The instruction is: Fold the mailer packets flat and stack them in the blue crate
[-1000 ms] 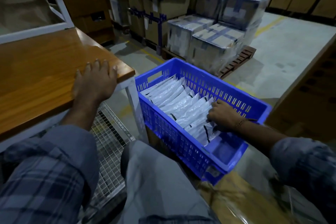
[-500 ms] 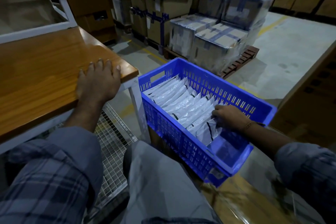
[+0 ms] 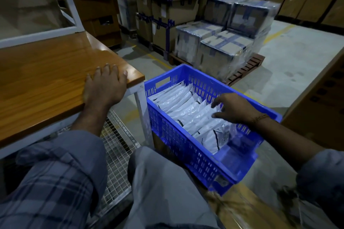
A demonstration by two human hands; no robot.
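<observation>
Stacked cardboard cartons (image 3: 178, 5) fill the back of the warehouse, and shrink-wrapped boxes (image 3: 229, 42) sit on a wooden pallet (image 3: 247, 69) on the concrete floor (image 3: 297, 65). On my left is the wooden tabletop (image 3: 46, 80), with a white-framed panel (image 3: 46, 31) along its far edge and a wire mesh shelf (image 3: 115, 152) under it. My left hand (image 3: 104, 87) lies palm down on the tabletop at its near right corner, fingers straight and together, reaching toward the right edge and holding nothing. Just past that corner, lower than the tabletop and beside its white leg (image 3: 141, 109), stands the blue crate (image 3: 186, 147), seemingly on a brown carton (image 3: 242, 208) to the right of my knee. Inside it the white mailer packets (image 3: 186, 108) stand on edge in a close row from the far left corner toward the near end, where a stretch of the crate's bottom shows bare. My right hand (image 3: 234, 108) hovers over the near part of that row, fingers spread and loosely bent, fingertips (image 3: 216, 102) at or just above the packet tops; I cannot tell whether they touch, and they grip nothing. A thin bracelet (image 3: 260, 117) is on that wrist, and my plaid sleeves (image 3: 55, 182) fill the foreground.
</observation>
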